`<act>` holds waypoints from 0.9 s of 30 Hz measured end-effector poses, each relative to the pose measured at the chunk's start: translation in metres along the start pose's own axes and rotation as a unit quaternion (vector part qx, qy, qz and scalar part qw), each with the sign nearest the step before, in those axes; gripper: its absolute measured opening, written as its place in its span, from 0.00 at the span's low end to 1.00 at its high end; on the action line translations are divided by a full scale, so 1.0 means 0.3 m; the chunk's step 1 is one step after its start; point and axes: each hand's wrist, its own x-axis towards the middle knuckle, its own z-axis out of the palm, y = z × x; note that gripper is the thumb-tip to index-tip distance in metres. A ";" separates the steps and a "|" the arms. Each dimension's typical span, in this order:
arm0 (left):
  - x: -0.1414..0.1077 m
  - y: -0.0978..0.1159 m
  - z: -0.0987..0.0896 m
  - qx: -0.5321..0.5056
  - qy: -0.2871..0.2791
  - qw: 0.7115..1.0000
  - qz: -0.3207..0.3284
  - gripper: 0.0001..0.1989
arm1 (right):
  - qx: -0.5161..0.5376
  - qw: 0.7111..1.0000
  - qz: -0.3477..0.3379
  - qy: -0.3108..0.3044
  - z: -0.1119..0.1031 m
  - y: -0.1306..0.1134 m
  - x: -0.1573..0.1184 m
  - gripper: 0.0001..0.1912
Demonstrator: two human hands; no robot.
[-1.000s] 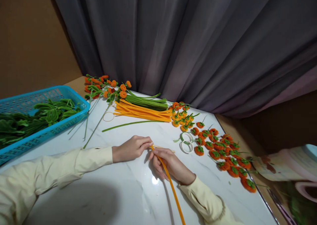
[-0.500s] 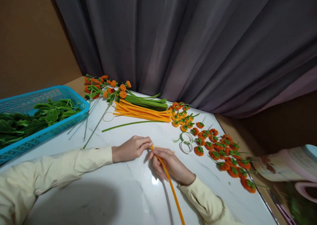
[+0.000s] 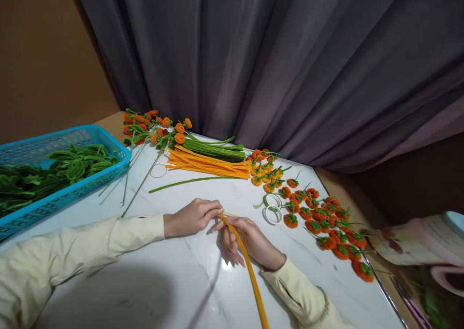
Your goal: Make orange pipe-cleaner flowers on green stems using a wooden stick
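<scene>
My left hand (image 3: 194, 217) is closed in a pinch at the near end of a yellow-orange pipe cleaner (image 3: 250, 271). The pipe cleaner runs past the fingers of my right hand (image 3: 250, 239), which are closed on it close to the left fingertips, then curves down toward the bottom edge. A thin pale stick (image 3: 249, 220) shows behind the right hand; its other end is hidden at the fingertips. Beyond my hands lie a single green pipe cleaner (image 3: 192, 180), a bundle of yellow-orange pipe cleaners (image 3: 206, 164) and a bundle of green ones (image 3: 217, 149).
On the left stands a blue basket (image 3: 125, 162) of fuzzy green leaves (image 3: 76, 167). Orange pipe-cleaner flowers (image 3: 321, 214) spread along the right, beside two rolls of tape (image 3: 272, 215). Stemmed flowers (image 3: 180, 138) lie at the back. A large cup (image 3: 406, 242) is at far right.
The loose length of the yellow-orange pipe cleaner bows more and its shadow has swung left. My right fingers have shifted slightly; my left hand stays in place.
</scene>
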 end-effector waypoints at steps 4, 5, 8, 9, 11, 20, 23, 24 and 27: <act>0.001 -0.001 0.000 0.005 0.000 1.000 0.003 0.13 | 0.021 1.000 0.016 -0.006 -0.008 0.002 0.002 0.15; 0.001 0.000 0.000 0.006 -0.002 1.000 0.003 0.13 | 0.027 0.999 0.022 -0.010 -0.011 0.002 0.003 0.15; 0.001 0.002 -0.001 0.006 -0.005 1.000 -0.003 0.13 | 0.038 0.998 0.030 -0.026 -0.016 0.003 0.005 0.17; 0.001 0.003 -0.002 0.006 -0.004 1.000 -0.005 0.13 | 0.039 0.998 0.028 -0.031 -0.017 0.003 0.006 0.18; 0.002 0.005 -0.002 0.004 -0.005 1.000 -0.006 0.13 | 0.038 0.999 0.020 -0.033 -0.017 0.005 0.006 0.19; 0.002 -0.005 0.003 0.012 -0.010 1.000 -0.003 0.13 | 0.093 0.995 0.031 -0.032 -0.029 0.011 0.011 0.23; 0.003 -0.003 0.001 0.008 -0.012 1.000 0.000 0.14 | 0.084 0.996 0.017 -0.028 -0.025 0.005 0.011 0.23; 0.004 -0.003 0.000 0.003 -0.011 1.000 -0.001 0.14 | 0.073 0.997 0.005 -0.021 -0.020 0.004 0.010 0.22; 0.010 -0.002 -0.005 -0.018 -0.005 1.000 -0.025 0.14 | -0.002 0.998 -0.044 0.038 0.008 0.005 -0.001 0.18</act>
